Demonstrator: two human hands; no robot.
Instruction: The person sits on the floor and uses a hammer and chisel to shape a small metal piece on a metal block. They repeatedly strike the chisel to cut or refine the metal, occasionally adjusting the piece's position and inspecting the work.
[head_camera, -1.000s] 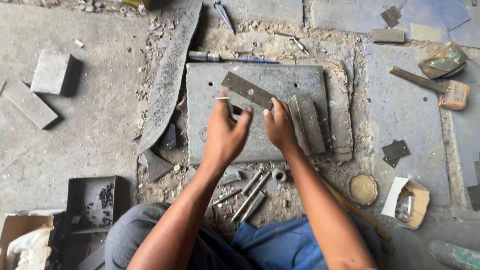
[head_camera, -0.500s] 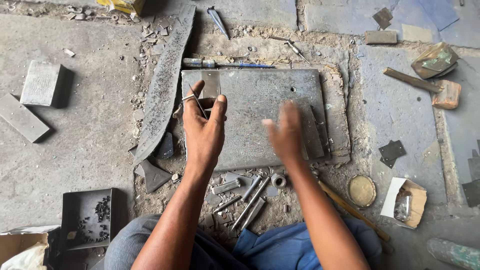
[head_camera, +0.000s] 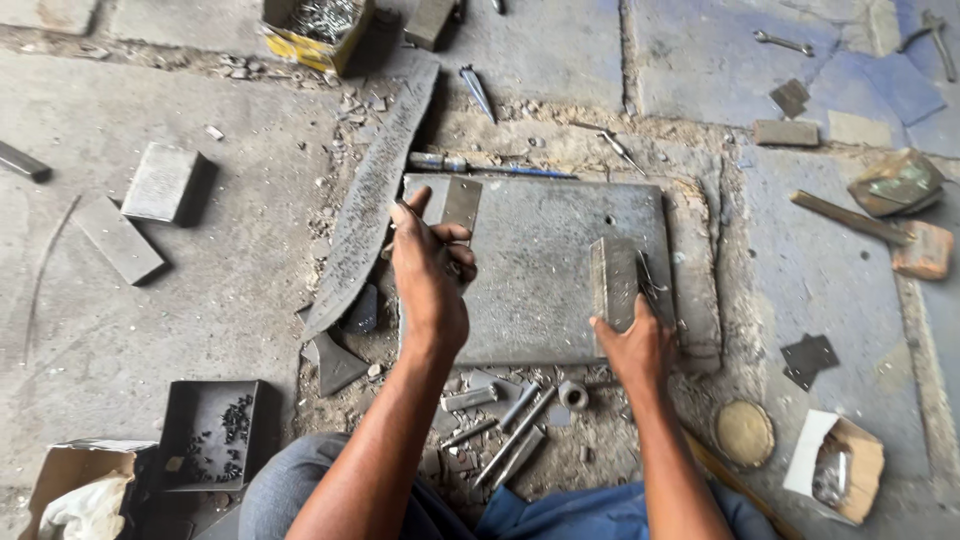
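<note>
Work surface: flat grey steel slab (head_camera: 540, 290) set into the rubble-strewn concrete floor, one small hole near its far right corner.
Left hand: left hand (head_camera: 430, 275), raised over the slab's near-left part, fingers curled shut on a small flat grey metal plate (head_camera: 461, 206) that stands up past the fingertips at the slab's far-left corner.
Right hand: right hand (head_camera: 633, 345), at the slab's near-right edge, fingers closed round the lower end of an upright grey rectangular metal block (head_camera: 612, 280) resting on the slab.
Hands, relation: well apart, one at each side of the slab.
Change: half a second ago both hands hovered open-fingered over the slab's middle, the left with a thin ring-like piece at its fingertips; now each has moved outward and closed on its own piece, and the ring is no longer visible.
Reading: the plate appears to be lifted clear while the block is steadied or drawn in, so the work seems to sit between picking up and placing.
Beside the slab, left: long dark rough metal blade-shaped strip (head_camera: 375, 195), lying diagonally.
Near edge: loose steel punches and rods (head_camera: 515, 430), and a short metal ring (head_camera: 572, 394).
Left foreground: black square tray of small dark parts (head_camera: 210, 432).
Right: round brass-coloured disc (head_camera: 744, 433); wooden-handled hammer (head_camera: 880, 232).
</note>
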